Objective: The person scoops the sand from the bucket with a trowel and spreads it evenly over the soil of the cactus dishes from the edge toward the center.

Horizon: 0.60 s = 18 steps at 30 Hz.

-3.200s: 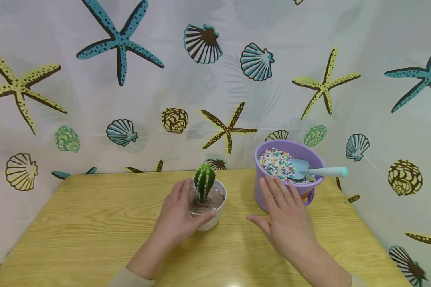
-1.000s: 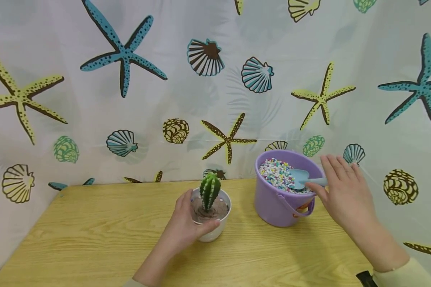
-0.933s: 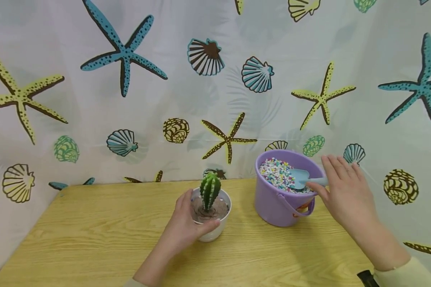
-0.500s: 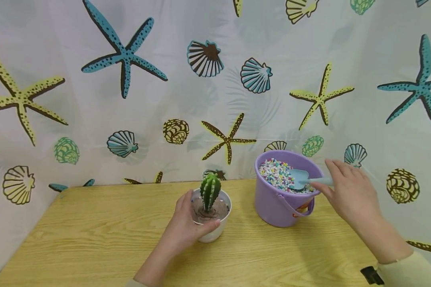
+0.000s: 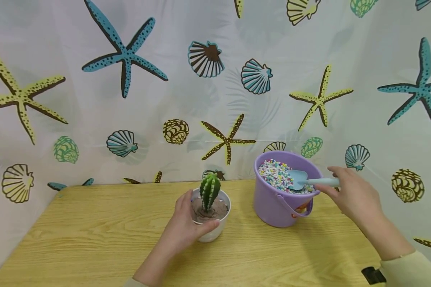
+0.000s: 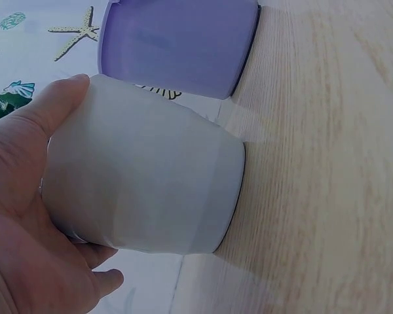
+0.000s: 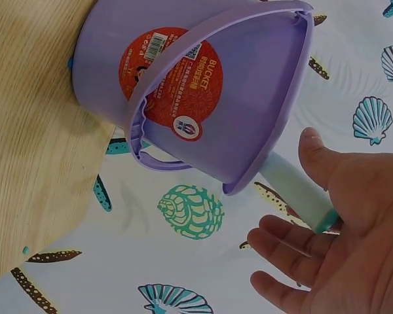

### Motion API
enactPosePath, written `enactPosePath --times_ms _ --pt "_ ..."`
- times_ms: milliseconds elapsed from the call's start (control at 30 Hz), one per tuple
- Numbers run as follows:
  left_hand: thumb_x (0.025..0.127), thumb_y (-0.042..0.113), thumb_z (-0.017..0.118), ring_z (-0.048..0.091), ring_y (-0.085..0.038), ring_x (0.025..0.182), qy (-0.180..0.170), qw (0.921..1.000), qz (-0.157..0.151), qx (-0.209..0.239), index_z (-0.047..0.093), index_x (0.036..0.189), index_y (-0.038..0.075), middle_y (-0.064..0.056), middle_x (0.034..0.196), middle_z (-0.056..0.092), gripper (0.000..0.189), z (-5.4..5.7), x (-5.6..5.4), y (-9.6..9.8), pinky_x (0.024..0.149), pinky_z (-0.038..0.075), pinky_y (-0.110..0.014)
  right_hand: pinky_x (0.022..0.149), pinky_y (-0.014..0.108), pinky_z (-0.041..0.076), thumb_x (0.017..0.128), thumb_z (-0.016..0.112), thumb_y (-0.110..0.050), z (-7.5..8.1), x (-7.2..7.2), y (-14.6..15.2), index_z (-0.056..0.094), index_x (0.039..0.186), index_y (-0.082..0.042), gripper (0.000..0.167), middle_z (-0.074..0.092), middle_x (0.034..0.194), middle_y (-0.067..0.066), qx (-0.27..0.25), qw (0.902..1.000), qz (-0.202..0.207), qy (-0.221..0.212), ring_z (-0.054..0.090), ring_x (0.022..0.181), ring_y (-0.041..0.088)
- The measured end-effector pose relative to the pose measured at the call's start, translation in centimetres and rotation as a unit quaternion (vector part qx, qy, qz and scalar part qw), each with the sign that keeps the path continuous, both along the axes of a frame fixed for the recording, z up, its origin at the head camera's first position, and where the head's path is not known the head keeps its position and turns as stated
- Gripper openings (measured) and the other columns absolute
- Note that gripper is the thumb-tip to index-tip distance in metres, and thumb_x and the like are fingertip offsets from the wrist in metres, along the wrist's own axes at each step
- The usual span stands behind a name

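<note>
A small green cactus (image 5: 210, 193) stands in a white flowerpot (image 5: 211, 236) on the table. My left hand (image 5: 185, 228) holds the pot from its left side, thumb at the near rim and fingers round the back; the left wrist view has the pot's base on the wood. To the right, a purple bucket (image 5: 273, 203) contains many small coloured pellets (image 5: 273, 171). A light blue toy shovel (image 5: 297, 180) lies on them, its handle over the rim. My right hand (image 5: 357, 195) is around the handle's end (image 7: 301, 196), with the thumb apart from it and the fingers loosely bent.
The wooden table (image 5: 111, 223) reaches back to a curtain (image 5: 147, 99) printed with starfish and shells. The bucket's carrying handle (image 7: 203, 46) hangs down over its labelled side. A dark band (image 5: 373, 275) shows near my right sleeve.
My right hand has moved from in front of the bucket to its right side, then along the shovel handle toward its end, fingers bending. My left hand has stayed at the pot.
</note>
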<state>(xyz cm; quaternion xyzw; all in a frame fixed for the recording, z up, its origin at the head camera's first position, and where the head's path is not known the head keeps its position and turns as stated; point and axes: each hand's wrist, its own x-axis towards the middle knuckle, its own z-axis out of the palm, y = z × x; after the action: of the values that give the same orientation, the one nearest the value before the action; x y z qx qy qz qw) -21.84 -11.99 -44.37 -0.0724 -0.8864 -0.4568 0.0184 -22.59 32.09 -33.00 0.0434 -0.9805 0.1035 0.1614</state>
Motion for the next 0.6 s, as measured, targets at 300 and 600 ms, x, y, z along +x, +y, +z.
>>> enactPosePath --times_ms 300,600 --pt "0.087 0.06 0.091 0.039 -0.054 0.154 0.004 1.0 0.001 0.002 0.015 0.175 0.002 -0.028 0.177 0.018 0.13 0.0 -0.05 -0.05 0.119 0.04 -0.072 0.057 0.04 0.047 0.103 0.076 -0.055 -0.06 -0.22 0.17 0.059 0.147 0.0 0.072 0.076 0.113 0.022 -0.033 0.9991 -0.004 -0.025 0.067 0.077 0.028" --pt "0.088 0.058 0.092 0.04 -0.055 0.153 0.005 1.0 0.003 0.003 0.016 0.175 0.002 -0.028 0.177 0.017 0.129 -0.07 0.11 -0.11 0.118 0.041 -0.072 0.054 0.037 0.039 0.105 0.076 -0.047 -0.34 0.0 -0.26 0.064 0.133 -0.005 0.052 0.068 0.086 0.006 -0.061 0.9974 -0.007 -0.038 0.053 0.064 0.022"
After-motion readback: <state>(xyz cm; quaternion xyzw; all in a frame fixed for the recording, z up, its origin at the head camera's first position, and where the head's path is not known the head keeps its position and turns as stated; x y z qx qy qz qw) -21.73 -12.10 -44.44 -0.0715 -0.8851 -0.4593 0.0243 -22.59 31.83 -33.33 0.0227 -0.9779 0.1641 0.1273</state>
